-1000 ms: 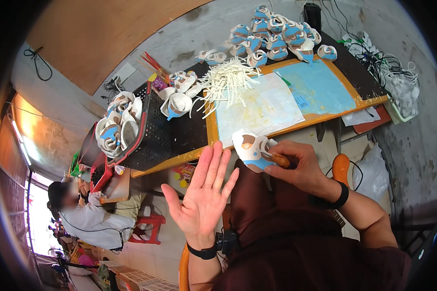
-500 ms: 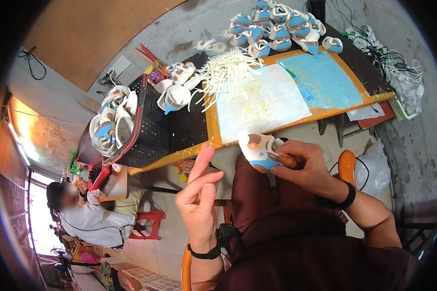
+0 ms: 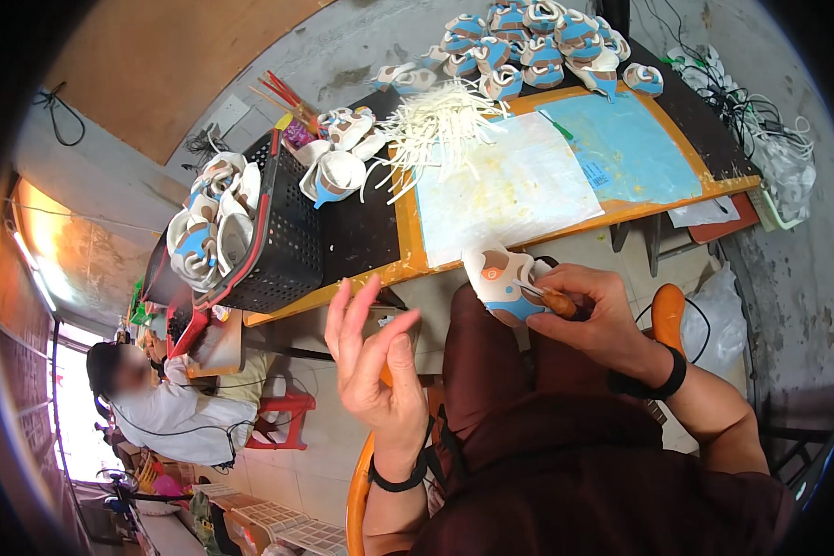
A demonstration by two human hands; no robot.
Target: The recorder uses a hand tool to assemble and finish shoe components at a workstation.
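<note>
My right hand [image 3: 588, 310] grips a short tool with a wooden handle [image 3: 558, 303] and a thin metal shank. With it the hand also holds a small white, blue and brown shoe upper [image 3: 502, 292] above my lap. The shank runs into the shoe's opening, and its tip is hidden. My left hand [image 3: 375, 371] is raised to the left of the shoe, with nothing in it and its fingers apart. Beyond the hands, a heap of white laces [image 3: 445, 125] lies on the table beside a white sheet [image 3: 500, 195].
Several similar shoe uppers [image 3: 528, 46] are piled at the table's back. More fill a black basket [image 3: 287, 232] at the left. A blue sheet [image 3: 639, 157] with a green-handled tool [image 3: 556, 125] lies at the right. Another person [image 3: 176, 422] sits at the far left.
My left hand has shifted slightly left and its fingers have spread wider. The shoe and tool stay in my right hand, nearly in place. The view has tilted a little.
</note>
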